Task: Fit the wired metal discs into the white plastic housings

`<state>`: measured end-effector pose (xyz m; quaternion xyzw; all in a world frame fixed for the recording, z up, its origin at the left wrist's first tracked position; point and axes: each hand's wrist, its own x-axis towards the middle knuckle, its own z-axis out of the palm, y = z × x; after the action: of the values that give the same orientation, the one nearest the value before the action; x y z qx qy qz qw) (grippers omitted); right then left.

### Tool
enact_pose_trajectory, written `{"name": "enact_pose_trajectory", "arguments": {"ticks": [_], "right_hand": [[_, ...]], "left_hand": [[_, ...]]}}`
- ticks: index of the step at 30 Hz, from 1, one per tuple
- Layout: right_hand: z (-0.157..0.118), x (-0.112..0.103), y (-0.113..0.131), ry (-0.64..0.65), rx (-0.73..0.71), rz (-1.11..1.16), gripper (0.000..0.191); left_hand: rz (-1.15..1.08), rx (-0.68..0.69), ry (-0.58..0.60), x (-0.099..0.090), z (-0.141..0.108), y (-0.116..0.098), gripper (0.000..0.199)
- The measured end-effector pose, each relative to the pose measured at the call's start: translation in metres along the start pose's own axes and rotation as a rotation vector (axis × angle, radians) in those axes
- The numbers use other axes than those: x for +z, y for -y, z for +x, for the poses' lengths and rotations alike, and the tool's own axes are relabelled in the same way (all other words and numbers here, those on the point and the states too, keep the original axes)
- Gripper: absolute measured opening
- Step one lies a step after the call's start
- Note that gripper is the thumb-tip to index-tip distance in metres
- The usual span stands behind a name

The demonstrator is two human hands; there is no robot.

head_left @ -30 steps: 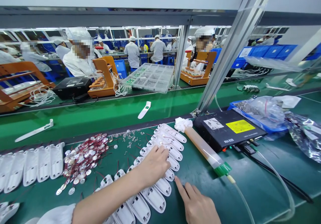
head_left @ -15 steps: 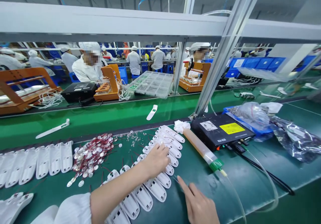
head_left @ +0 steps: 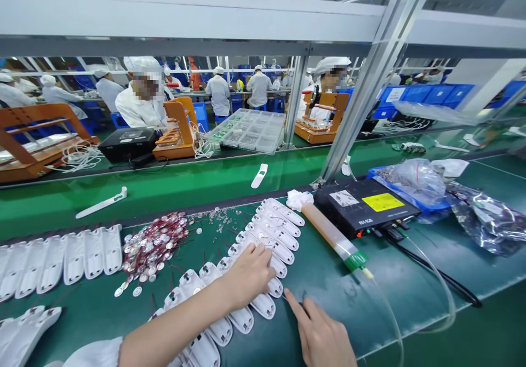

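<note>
left hand has slid nearer along row of white shells on green mat, now flat on them, fingers loose, gripping nothing; right hand open on mat beside row

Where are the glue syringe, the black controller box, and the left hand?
glue syringe (head_left: 331, 236), head view, on its amber barrel.
black controller box (head_left: 364, 207), head view, on its top face.
left hand (head_left: 249, 272), head view, on the back of the hand.
</note>
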<state>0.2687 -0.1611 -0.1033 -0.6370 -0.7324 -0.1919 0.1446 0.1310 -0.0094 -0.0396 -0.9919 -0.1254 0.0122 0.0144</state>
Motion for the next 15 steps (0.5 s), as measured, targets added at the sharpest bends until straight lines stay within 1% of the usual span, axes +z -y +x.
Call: {"name": "enact_pose_trajectory", "arguments": {"ticks": [4, 7, 10, 13, 15], "right_hand": [[0.008, -0.004, 0.005, -0.06, -0.054, -0.036, 0.052], [0.011, -0.005, 0.006, -0.074, -0.068, -0.042, 0.054], [0.009, -0.005, 0.005, -0.083, -0.04, -0.028, 0.053], [0.0, -0.007, 0.007, -0.121, 0.013, 0.027, 0.044], [-0.007, -0.009, 0.012, -0.094, 0.037, 0.065, 0.041]], "left_hand": [[-0.006, -0.003, -0.001, 0.0, -0.001, -0.001, 0.02], [-0.001, -0.008, 0.003, -0.001, 0.0, -0.002, 0.02], [0.003, -0.011, 0.001, -0.002, 0.001, -0.002, 0.02], [-0.004, -0.011, -0.012, -0.007, -0.001, -0.003, 0.02], [-0.019, -0.004, -0.026, -0.011, -0.007, -0.006, 0.021]]}}
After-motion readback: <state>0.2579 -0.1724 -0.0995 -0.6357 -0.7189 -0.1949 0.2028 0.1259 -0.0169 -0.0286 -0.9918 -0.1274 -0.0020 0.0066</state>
